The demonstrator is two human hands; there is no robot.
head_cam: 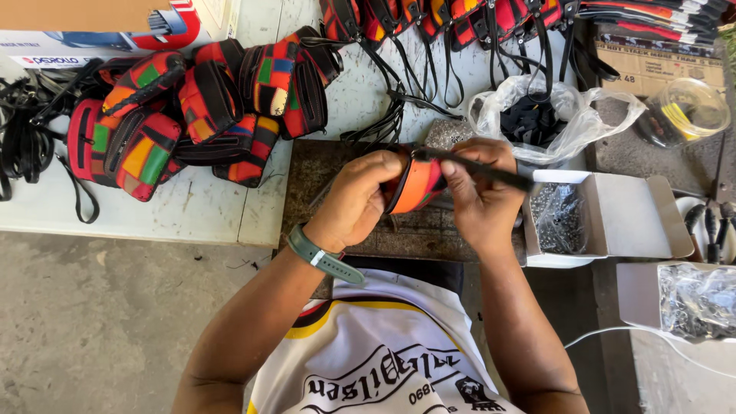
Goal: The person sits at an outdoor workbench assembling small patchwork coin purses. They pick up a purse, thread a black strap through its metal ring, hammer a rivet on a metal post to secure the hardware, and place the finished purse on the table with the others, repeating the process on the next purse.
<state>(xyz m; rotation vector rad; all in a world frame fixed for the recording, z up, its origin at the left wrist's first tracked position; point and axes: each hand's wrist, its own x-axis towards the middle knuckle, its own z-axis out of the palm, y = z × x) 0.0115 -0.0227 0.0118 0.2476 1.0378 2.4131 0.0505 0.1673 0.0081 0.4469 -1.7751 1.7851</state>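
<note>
Head view: a seated person works over a dark slab point(330, 165) at the edge of a pale tabletop point(192, 207). Both hands close around one small orange pouch point(418, 185) held just above the slab. Left hand point(356, 195), a green watch point(322, 257) on its wrist, grips the pouch's left side with curled fingers. Right hand point(479, 195) pinches the right side and also holds a black strap point(479, 167) that runs across the top of the pouch and out to the right. A heap of patchwork pouches point(192, 107) in red, orange and green lies on the tabletop to the left, with loose black straps point(23, 146) beside it. More pouches point(460, 19) line the far edge, their straps trailing down. Just right of the hands stands an open white box point(621, 218) holding a bag of small metal parts point(558, 218); behind it sits a clear plastic bag point(537, 119) with dark contents.
</note>
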